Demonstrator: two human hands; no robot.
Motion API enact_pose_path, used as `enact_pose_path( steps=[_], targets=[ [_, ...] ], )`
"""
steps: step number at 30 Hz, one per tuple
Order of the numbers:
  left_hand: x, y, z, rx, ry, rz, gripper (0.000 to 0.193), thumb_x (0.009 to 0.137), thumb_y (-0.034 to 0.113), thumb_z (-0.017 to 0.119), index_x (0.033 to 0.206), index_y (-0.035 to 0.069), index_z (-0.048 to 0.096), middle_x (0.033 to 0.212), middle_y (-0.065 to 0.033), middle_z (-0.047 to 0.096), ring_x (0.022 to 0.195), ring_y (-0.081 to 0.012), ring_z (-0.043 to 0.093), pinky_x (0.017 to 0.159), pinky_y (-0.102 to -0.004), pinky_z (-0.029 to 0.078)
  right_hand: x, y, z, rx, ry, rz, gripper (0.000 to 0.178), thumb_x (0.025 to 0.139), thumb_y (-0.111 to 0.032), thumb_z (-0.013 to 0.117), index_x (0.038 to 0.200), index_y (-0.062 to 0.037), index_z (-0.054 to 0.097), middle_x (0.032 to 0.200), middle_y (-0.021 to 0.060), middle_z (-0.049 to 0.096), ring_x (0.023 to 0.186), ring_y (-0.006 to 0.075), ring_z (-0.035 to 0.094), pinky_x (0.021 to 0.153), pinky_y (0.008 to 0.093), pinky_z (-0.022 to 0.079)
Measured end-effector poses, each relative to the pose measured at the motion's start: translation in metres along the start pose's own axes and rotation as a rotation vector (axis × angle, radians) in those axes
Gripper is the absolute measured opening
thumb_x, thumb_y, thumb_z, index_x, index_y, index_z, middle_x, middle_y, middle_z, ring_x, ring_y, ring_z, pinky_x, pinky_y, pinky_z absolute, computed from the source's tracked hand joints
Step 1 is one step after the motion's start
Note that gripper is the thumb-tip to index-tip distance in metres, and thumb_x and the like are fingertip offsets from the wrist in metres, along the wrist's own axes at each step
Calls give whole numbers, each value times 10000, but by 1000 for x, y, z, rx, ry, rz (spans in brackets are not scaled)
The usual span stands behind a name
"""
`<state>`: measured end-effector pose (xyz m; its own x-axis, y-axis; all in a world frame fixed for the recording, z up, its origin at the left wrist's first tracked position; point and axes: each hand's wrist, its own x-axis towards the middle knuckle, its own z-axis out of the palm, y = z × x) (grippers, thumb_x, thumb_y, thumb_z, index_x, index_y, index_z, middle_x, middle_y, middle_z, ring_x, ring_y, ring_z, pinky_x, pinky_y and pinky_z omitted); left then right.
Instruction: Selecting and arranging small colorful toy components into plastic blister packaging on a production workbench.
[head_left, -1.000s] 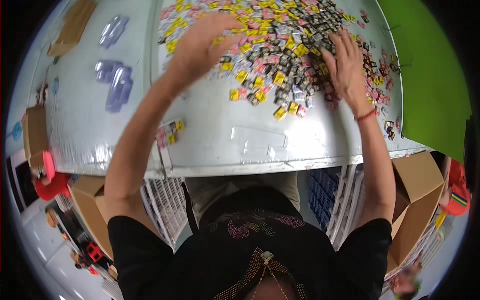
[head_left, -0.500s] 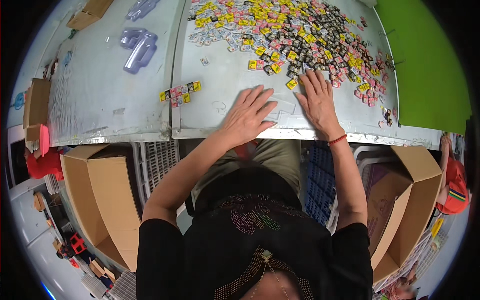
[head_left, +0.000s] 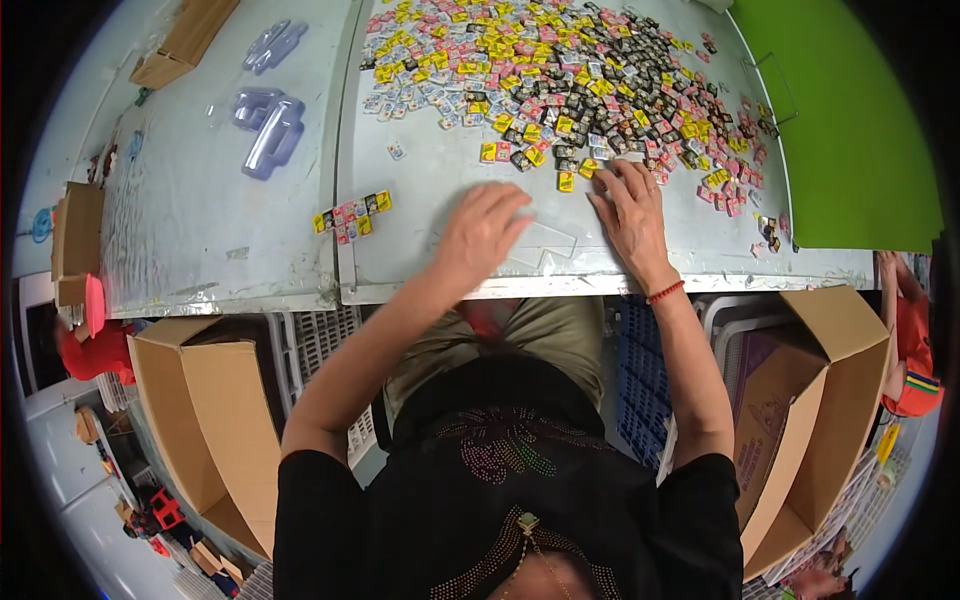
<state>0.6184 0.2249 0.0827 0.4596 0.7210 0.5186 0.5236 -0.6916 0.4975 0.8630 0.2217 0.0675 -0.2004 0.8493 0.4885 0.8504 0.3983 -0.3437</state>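
A broad heap of small flat packets [head_left: 540,65] in yellow, pink, black and pale blue spreads over the far part of the white table. At its near edge, my right hand [head_left: 632,218], a red beaded band on its wrist, has its fingers bent down beside a yellow packet [head_left: 589,168]; thumb and fingers are apart. My left hand [head_left: 478,232] hovers over or rests on the bare tabletop, slightly blurred, fingers loosely apart with nothing seen in them. Between the hands lies a clear, shallow plastic piece [head_left: 545,243]. Left of them, several packets sit joined in a small cluster [head_left: 352,217].
Clear moulded plastic trays [head_left: 270,130] lie on the left table [head_left: 200,220]. Open cardboard boxes stand below the edge, left [head_left: 225,420] and right [head_left: 835,400]. A green panel [head_left: 850,140] borders the table's right. People in red are at both sides.
My left hand has drawn its fingers in and shifted slightly. My right hand's fingers have bent more at the heap's edge. The whole view has shifted a little, so the table sits lower.
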Motion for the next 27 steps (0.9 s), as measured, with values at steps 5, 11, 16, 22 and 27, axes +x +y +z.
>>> enact_pose_path(
  steps=[5,11,16,22,27],
  targets=[
    [56,-27,20,-36,-97,121,180,823,51,621,1001,37,644,986,-100,609,936,-296,581,795,-399,486,0,-3,0,-24,28,42,266,803,-89,710,1061,-63,652,1118,114,599,1057,322,541,908,423,432],
    [56,-23,33,10,-186,170,235,748,73,724,969,22,663,951,-90,617,958,-281,575,833,-376,488,13,-10,-2,-45,87,35,236,791,-93,710,1022,-80,665,1024,75,630,1003,277,557,875,413,424],
    [67,-22,34,-18,-206,149,286,669,114,791,919,42,672,898,-77,605,902,-269,573,779,-382,482,28,-7,13,-106,-29,61,211,822,-145,682,1024,-88,661,1039,54,643,1013,265,558,926,416,386],
    [66,-9,49,74,-89,72,263,638,120,805,845,60,654,855,-64,599,872,-263,575,752,-398,470,22,-5,14,-114,50,33,216,821,-153,669,1023,-77,664,1016,61,641,1007,255,555,921,409,373],
    [63,-22,36,89,-113,91,231,657,100,786,841,61,652,868,-68,630,866,-260,587,766,-397,467,16,5,9,-92,47,51,225,821,-153,681,1035,-87,662,1034,56,636,1018,251,554,954,434,359]
  ],
)
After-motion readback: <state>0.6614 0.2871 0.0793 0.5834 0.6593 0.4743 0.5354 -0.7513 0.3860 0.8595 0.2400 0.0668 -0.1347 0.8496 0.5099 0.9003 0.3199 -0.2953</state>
